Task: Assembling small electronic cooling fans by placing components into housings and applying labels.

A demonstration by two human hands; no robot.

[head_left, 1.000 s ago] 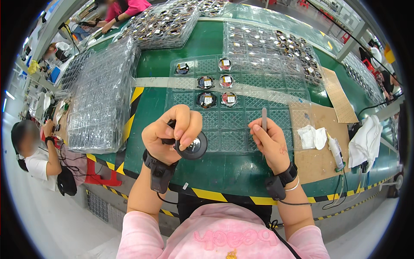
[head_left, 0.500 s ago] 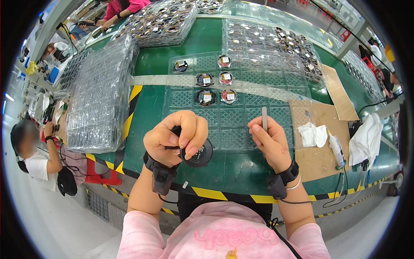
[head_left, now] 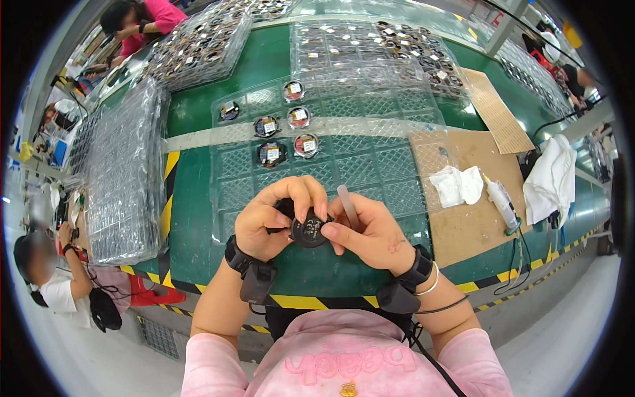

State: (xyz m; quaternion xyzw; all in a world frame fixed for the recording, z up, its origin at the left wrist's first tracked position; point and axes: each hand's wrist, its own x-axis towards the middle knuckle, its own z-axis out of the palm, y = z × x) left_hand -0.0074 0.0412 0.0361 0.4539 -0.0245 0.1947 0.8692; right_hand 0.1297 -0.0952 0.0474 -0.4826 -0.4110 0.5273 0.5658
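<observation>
My left hand [head_left: 270, 221] is closed on a black round watch case [head_left: 309, 232], its flat printed back turned up toward me. Another black part [head_left: 284, 206], partly covered by the fingers, shows beside the case. Against the case's right edge rest the thumb and fingertips of my right hand [head_left: 370, 235]. A pale, flat, narrow stick [head_left: 346, 204] stands up between that hand's fingers, its lower end hidden. Beyond my hands lies a clear compartment tray [head_left: 370, 159]. Several round watch modules [head_left: 299, 118] with white labels sit in its left columns.
Stacked clear trays [head_left: 126, 178] stand at left. Filled module trays [head_left: 198, 49] lie at the back. On the right are brown cardboard [head_left: 456, 218], white wipes [head_left: 456, 186], a corded white glue gun-like tool [head_left: 503, 206] and white cloth [head_left: 553, 182]. Two people work at left.
My right hand has moved left to the watch case, keeping the stick. The case now lies with its printed back more toward me, between both hands. The view has shifted right.
</observation>
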